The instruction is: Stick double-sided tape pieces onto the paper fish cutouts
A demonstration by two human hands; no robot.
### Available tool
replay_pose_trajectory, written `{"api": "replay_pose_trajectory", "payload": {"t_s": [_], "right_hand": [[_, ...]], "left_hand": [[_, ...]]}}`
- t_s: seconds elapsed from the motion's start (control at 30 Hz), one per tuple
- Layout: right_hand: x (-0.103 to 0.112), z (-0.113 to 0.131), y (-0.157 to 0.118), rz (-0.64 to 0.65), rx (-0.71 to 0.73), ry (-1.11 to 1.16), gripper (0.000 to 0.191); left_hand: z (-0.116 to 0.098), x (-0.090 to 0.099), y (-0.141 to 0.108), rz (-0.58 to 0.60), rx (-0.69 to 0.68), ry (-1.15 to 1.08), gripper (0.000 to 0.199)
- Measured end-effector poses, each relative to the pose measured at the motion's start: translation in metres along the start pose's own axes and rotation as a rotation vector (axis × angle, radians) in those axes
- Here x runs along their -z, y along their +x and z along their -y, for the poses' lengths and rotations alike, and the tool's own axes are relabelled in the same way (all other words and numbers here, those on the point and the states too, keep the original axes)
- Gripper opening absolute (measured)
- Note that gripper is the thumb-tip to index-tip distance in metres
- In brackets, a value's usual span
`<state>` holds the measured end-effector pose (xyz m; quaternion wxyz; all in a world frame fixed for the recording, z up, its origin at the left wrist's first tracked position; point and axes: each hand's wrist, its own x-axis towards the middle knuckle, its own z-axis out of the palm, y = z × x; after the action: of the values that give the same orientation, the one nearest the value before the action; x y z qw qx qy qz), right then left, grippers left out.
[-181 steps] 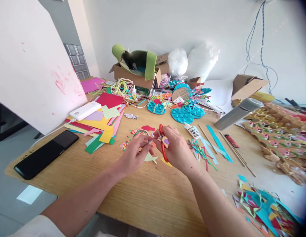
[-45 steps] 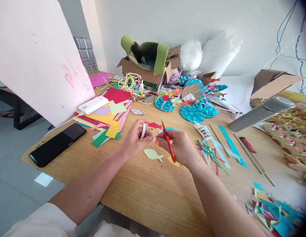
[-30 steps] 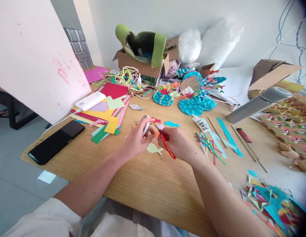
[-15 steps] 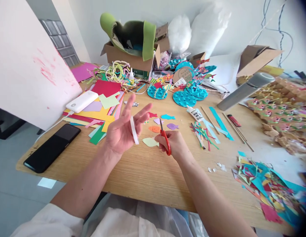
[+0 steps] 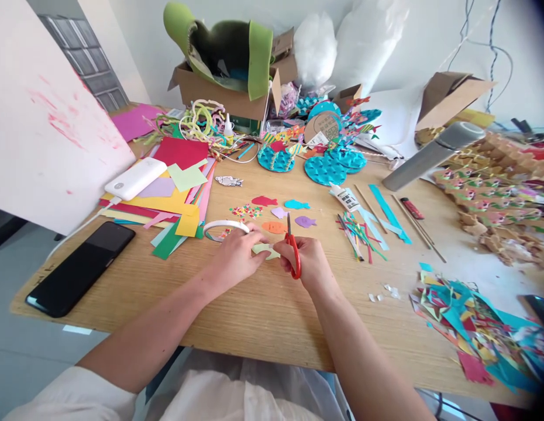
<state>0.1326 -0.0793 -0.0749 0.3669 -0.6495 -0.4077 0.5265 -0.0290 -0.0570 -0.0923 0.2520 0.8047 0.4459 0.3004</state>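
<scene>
My left hand (image 5: 239, 254) is palm down with its fingers curled together, and a narrow roll of white tape (image 5: 206, 228) is looped on them. Its fingertips reach the pale green paper fish (image 5: 263, 250), partly covered by both hands. From the right, my right hand (image 5: 313, 263) grips red-handled scissors (image 5: 295, 257), blades pointing away from me. Its thumb and finger meet at the fish's right end; whether they pinch it I cannot tell. Beyond lie paper fish: orange (image 5: 274, 227), red (image 5: 264, 200), blue (image 5: 297, 204), purple (image 5: 305, 221) and a small lilac piece (image 5: 278, 213).
Coloured paper (image 5: 184, 153) and a white power bank (image 5: 136, 178) lie left, behind a black phone (image 5: 81, 266). A glue tube (image 5: 344, 197), paper strips (image 5: 362, 237) and a grey flask (image 5: 430, 156) are right. Paper scraps (image 5: 478, 327) cover the near right.
My left hand has turned from palm up with spread fingers to palm down, lowering to the pale green fish with the tape roll. My right hand stays nearly in place with the scissors.
</scene>
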Motion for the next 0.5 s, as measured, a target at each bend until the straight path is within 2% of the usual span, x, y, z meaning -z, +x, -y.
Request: {"api": "replay_pose_trajectory", "payload": {"t_s": [0.17,0.3,0.5], "right_hand": [[0.0012,-0.0005,0.0006,0.022,0.006,0.010,0.014],[0.0015,-0.0002,0.0011,0.029,-0.002,0.009,0.015],[0.0011,-0.0037,0.0033,0.026,0.004,-0.018,0.013]], "left_hand": [[0.0034,-0.0047,-0.0003,-0.028,-0.051,-0.024,0.013],[0.0044,-0.0060,0.0001,-0.044,-0.017,-0.030,0.013],[0.0053,-0.0038,0.0011,-0.002,0.009,-0.005,0.013]]}}
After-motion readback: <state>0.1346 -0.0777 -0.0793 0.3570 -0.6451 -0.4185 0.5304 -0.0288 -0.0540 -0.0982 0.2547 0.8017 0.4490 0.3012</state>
